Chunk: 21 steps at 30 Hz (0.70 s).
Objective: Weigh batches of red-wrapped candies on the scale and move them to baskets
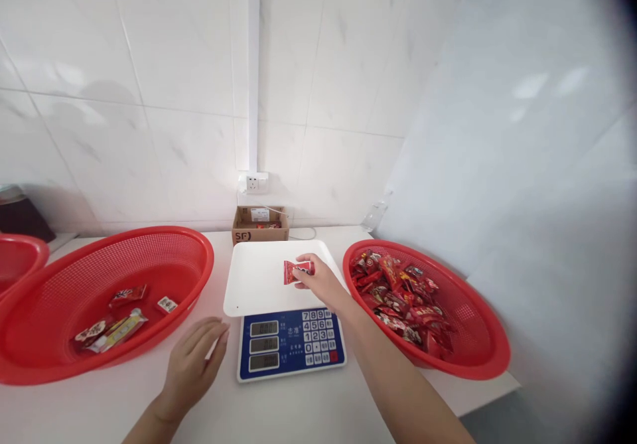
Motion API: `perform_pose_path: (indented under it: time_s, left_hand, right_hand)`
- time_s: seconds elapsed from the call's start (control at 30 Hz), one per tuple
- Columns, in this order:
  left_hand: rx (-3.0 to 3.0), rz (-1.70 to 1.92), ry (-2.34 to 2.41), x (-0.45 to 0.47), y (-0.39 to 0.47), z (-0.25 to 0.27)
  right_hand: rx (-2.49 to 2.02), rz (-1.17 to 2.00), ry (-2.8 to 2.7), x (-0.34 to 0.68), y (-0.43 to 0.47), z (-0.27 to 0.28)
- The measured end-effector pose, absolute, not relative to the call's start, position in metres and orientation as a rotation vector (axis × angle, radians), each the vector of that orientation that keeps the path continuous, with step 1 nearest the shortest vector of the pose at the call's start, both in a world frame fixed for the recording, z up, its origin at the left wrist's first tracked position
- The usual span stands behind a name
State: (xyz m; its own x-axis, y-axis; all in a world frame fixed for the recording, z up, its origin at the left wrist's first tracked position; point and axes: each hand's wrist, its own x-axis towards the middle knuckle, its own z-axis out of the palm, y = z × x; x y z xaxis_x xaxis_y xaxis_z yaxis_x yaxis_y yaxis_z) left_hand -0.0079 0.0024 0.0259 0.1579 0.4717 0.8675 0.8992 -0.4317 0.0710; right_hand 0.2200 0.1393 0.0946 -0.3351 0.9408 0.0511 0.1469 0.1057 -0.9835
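My right hand (319, 278) pinches a red wrapped candy (292, 272) over the white pan (253, 283) of a weighing scale. Whether the candy touches the pan, I cannot tell. Below the pan sits the scale's blue panel (292, 344), with keys on its right and three small displays on its left. My left hand (194, 358) hovers beside the scale's left edge, fingers loosely stretched, thumb apart, holding nothing. To the right, a red basket (478, 364) holds a heap of red wrapped candies (398, 298). A larger red basket (174, 235) on the left contains several wrapped snacks (117, 333).
Behind the scale, a small cardboard box (261, 233) stands against the tiled wall, under a power socket (257, 182) with a cable. Part of another red basket (20, 255) shows at far left. A clear plastic item (374, 216) lies at the back right.
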Motion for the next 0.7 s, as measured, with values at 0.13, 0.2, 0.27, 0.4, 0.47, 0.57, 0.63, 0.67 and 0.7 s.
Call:
perform_pose_path:
  time_s: [0.13,0.2,0.27,0.4,0.47,0.57,0.63,0.67,0.7]
  left_hand:
    - [-1.965,-1.259,-1.334,-0.015,0.005,0.016]
    - [-1.928,-1.273,-1.371,-0.017,0.006,0.016]
    - [-1.895,-1.264,-1.424,-0.02,0.006,0.016]
    - [-1.83,-1.236,-1.508,-0.024,0.006,0.013]
    - [-1.826,-1.238,-1.546,-0.026,0.006,0.012]
    - [-1.82,-1.255,-1.624,-0.027,0.006,0.008]
    - [-1.811,-1.269,-1.69,-0.028,0.008,0.004]
    - [-1.808,-1.294,-1.723,-0.029,0.008,0.001]
    - [-1.806,-1.334,-1.748,-0.03,0.009,-0.003]
  right_hand:
    - [-1.109,1.219,-1.725,0.21,0.151,0.096]
    - [-1.152,1.144,-1.757,0.206,0.158,0.094]
    - [-1.173,1.097,-1.769,0.202,0.164,0.091]
    - [-1.191,1.021,-1.827,0.196,0.168,0.087]
    - [-1.211,0.997,-1.849,0.196,0.165,0.089]
    - [-1.204,0.848,-1.964,0.209,0.159,0.097]
    - [-1.197,0.669,-2.058,0.229,0.157,0.106]
    - [-1.219,0.575,-2.088,0.244,0.157,0.11]
    - [-1.275,0.495,-2.11,0.261,0.157,0.113]
